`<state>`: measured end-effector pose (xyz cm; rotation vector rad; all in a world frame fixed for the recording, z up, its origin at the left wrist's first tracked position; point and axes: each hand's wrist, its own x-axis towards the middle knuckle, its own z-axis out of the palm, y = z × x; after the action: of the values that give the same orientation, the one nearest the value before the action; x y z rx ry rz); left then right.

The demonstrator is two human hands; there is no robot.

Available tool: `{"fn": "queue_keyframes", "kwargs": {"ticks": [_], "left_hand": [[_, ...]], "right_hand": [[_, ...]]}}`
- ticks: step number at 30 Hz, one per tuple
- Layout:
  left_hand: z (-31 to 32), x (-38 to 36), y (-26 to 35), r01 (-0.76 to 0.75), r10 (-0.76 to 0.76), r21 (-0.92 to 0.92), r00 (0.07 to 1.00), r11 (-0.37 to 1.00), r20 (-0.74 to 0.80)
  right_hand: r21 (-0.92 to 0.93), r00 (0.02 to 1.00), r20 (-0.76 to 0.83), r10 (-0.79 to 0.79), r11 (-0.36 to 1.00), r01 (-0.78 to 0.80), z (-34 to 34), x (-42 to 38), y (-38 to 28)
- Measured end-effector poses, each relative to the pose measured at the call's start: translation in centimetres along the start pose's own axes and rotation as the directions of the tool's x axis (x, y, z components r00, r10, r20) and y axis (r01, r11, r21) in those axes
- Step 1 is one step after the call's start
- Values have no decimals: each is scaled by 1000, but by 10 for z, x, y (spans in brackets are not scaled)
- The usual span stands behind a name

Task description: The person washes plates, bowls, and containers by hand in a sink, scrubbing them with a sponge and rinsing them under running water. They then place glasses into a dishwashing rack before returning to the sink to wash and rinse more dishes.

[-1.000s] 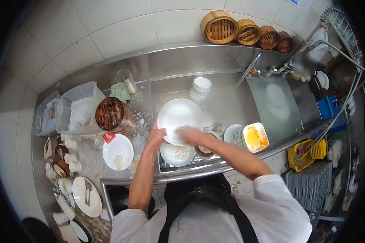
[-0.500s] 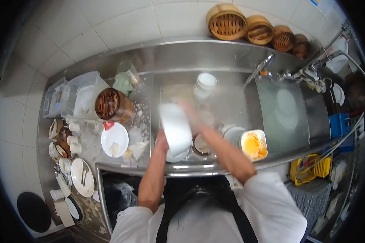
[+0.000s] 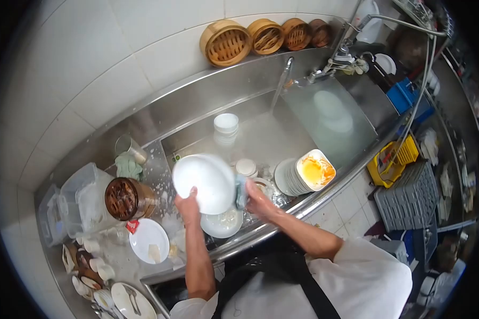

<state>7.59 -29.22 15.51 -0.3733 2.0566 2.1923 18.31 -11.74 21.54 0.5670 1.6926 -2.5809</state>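
Observation:
A large white bowl (image 3: 205,183) is held over the sink's left part, its smooth face toward the camera. My left hand (image 3: 188,206) grips its lower left rim, thumb on top. In my right hand (image 3: 256,201) is a grey-green cloth (image 3: 241,192), pressed near the bowl's right edge. Beneath the bowl, a white plate (image 3: 222,222) rests near the front edge. Stacked small white bowls (image 3: 226,124) stand in the sink behind. Right of my right hand are stacked plates (image 3: 287,176) and a square dish with orange residue (image 3: 316,170).
A running tap (image 3: 286,80) stands over the sink. Bamboo steamers (image 3: 225,43) line the back ledge. On the left counter are a brown steamer (image 3: 123,199), clear plastic tubs (image 3: 83,191), a white plate (image 3: 149,241) and used dishes. A yellow basket (image 3: 394,159) is at the right.
The view has turned and shifted right. The bowl has tilted from edge-on to face the camera. My right hand, blurred behind the bowl before, is now at its right side with the cloth visible.

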Motion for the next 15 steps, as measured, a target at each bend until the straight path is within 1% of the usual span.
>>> {"fn": "queue_keyframes", "kwargs": {"ticks": [1,2,3,4,5,6,7,8,9,10,11,12,13,14,15], "left_hand": [[17,2,2,-55,50,232,998,971,28],[44,6,-4,-103,81,344,994,933,78],[72,11,-12,-257,207,476,966,841,155],[97,12,-6,-348,220,449,924,823,312],[120,25,-19,-493,343,212,800,844,493],[127,21,-12,-261,213,21,831,965,513],[135,16,-5,1,95,-171,829,985,552],[127,29,-18,-161,149,-20,852,987,503],[100,51,-41,-300,196,159,863,941,465],[63,79,-91,-272,17,462,875,844,484],[29,101,-128,-251,-160,717,877,650,452],[12,103,-134,-234,-455,907,804,350,383],[-3,97,-148,-361,-453,926,810,111,371],[-19,94,-164,-347,-489,933,800,96,348],[-26,96,-174,-340,-520,937,789,77,329]], "right_hand": [[-329,994,-38,-103,940,85,-20,-5,-14],[-402,996,-70,-60,915,27,-54,16,-4],[-465,994,-110,-17,885,-36,-97,46,17],[-336,981,-174,86,931,-142,-139,71,30],[-196,954,-223,200,950,-245,-177,90,40],[-174,927,-280,249,937,-304,-207,112,41],[-160,898,-329,293,920,-358,-230,137,29],[-105,902,-338,268,942,-319,-240,157,12],[-33,902,-349,256,958,-285,-244,173,2],[46,898,-364,246,968,-247,-247,188,-5],[-116,910,-392,137,974,-196,-257,209,-2],[-273,912,-410,25,950,-149,-275,236,14],[-465,877,-469,-105,874,-144,-268,235,-2],[-638,822,-518,-235,746,-189,-258,231,-20],[-754,751,-555,-357,597,-274,-246,227,-40]]}}
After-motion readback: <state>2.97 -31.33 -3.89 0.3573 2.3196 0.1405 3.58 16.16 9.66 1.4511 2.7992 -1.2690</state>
